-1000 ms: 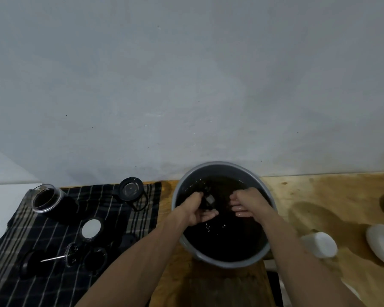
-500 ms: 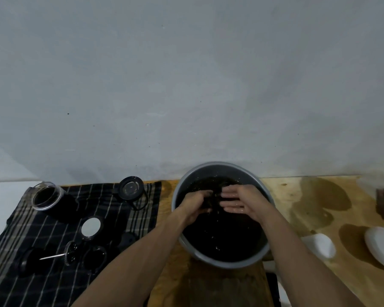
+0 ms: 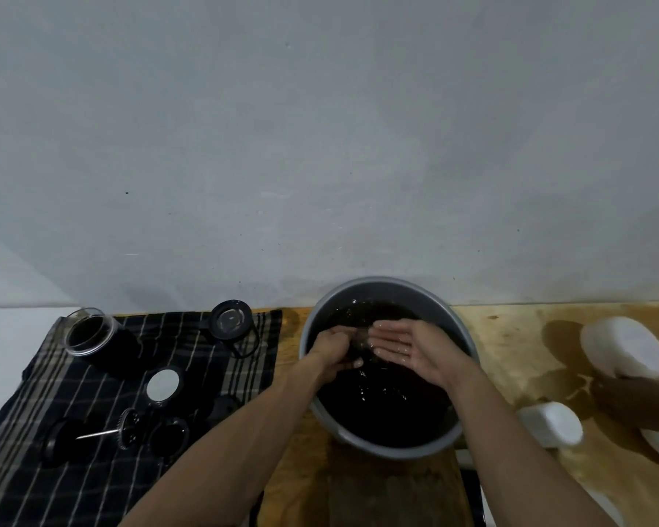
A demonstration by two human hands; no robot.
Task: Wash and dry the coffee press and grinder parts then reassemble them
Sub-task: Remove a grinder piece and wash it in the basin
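Both hands are over a grey basin (image 3: 468,336) of dark water. My left hand (image 3: 333,349) is closed around a small dark part (image 3: 359,338) at the water's surface. My right hand (image 3: 415,348) is flat, palm up, its fingers touching that part. On a dark striped cloth (image 3: 92,484) to the left lie a glass jar (image 3: 88,332), a round black lidded piece (image 3: 231,319), a white-faced disc (image 3: 163,384), a plunger with a metal rod (image 3: 124,429) and dark rings (image 3: 168,437).
The basin stands on a wet wooden table (image 3: 510,348) against a pale wall. To the right are white objects (image 3: 624,346), (image 3: 552,424), and another person's hand (image 3: 640,405) on one at the edge. A dark board (image 3: 396,492) lies in front of the basin.
My right hand has turned palm up and closed in on the part held by my left. The other person's hand at the right has moved lower, and a large white object has appeared there.
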